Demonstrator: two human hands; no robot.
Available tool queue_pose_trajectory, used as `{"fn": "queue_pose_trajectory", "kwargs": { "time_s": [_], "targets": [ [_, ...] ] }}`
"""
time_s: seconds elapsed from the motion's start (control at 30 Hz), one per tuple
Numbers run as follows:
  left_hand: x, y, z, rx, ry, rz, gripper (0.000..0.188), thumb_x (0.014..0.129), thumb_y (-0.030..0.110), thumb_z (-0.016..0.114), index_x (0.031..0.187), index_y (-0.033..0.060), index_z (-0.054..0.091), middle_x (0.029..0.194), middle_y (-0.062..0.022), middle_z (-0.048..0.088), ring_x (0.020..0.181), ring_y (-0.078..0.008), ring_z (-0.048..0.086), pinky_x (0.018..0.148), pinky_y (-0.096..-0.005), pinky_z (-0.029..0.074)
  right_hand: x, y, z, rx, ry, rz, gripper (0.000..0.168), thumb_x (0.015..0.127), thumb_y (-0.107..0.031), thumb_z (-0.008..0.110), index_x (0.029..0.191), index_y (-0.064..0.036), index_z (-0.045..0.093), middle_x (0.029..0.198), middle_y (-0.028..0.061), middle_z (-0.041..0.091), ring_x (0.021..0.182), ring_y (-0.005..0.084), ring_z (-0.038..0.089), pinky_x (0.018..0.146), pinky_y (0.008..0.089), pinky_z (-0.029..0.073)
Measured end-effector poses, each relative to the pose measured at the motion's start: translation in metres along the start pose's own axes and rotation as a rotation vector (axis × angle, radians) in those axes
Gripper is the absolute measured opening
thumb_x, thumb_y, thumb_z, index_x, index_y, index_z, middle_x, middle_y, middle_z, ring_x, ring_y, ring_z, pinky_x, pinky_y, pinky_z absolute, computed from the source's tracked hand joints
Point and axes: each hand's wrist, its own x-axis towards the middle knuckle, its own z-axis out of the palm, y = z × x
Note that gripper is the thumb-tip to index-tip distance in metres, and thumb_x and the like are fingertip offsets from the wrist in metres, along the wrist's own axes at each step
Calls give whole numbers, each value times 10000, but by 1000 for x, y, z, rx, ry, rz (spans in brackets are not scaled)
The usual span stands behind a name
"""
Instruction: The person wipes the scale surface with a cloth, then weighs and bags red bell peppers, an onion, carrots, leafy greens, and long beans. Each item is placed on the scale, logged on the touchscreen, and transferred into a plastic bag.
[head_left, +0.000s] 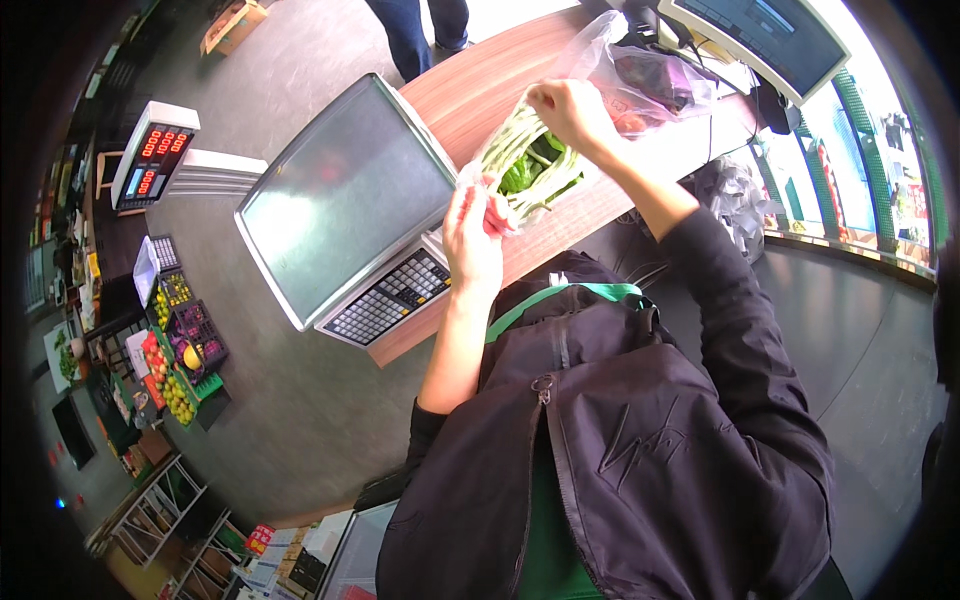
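A clear plastic bag of long pale green beans and green peppers lies on the wood-grain counter. My left hand pinches the bag's edge at its near left side. My right hand has its fingers curled at the bag's far edge, above the beans. Just beyond my right hand sits another clear bag with dark purple produce and something orange-red in it. To the left of my left hand is the metal pan of a weighing scale.
The scale's keypad faces me, and its lit display stands at the left. A monitor and cables occupy the counter's far right. Across the counter a person's legs show. Fruit crates stand on the left.
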Motion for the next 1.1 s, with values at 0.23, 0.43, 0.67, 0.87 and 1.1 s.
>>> {"fn": "queue_pose_trajectory", "kwargs": {
  "time_s": [0.23,0.43,0.67,0.87,1.1],
  "targets": [
    [7,-4,11,77,-57,-16,254,1017,119,438,1223,-11,509,850,-69,577,724,-147,569,670,-286,489,-78,36,42,-155,-51,-323,390,730,-191,708,1118,-224,688,1052,30,673,1042,256,600,1083,556,277],
    [11,-2,13,107,-112,16,253,1015,121,443,1214,-14,521,867,-65,581,735,-141,568,682,-284,490,-42,58,0,-339,444,23,381,770,-201,733,1119,-82,641,993,143,645,949,311,595,837,413,467],
    [46,58,37,458,-159,84,242,996,167,482,1058,16,662,709,13,584,568,-57,521,498,-191,398,-22,-22,-104,730,-30,413,257,915,-236,627,752,-45,578,666,-21,533,678,87,599,618,229,463],
    [115,130,84,823,-290,128,213,948,166,587,896,-12,691,633,29,546,518,-34,460,471,-194,370,-78,-59,-121,1155,-18,398,192,884,-203,626,818,-23,637,855,86,671,790,139,631,775,261,495],
    [197,107,42,1361,-250,229,278,944,257,628,775,37,651,580,47,487,468,-45,394,443,-235,302,-116,-71,-7,1045,-309,344,394,914,-251,622,1234,-23,590,1099,102,678,1018,188,634,926,320,473]
  ]
}}
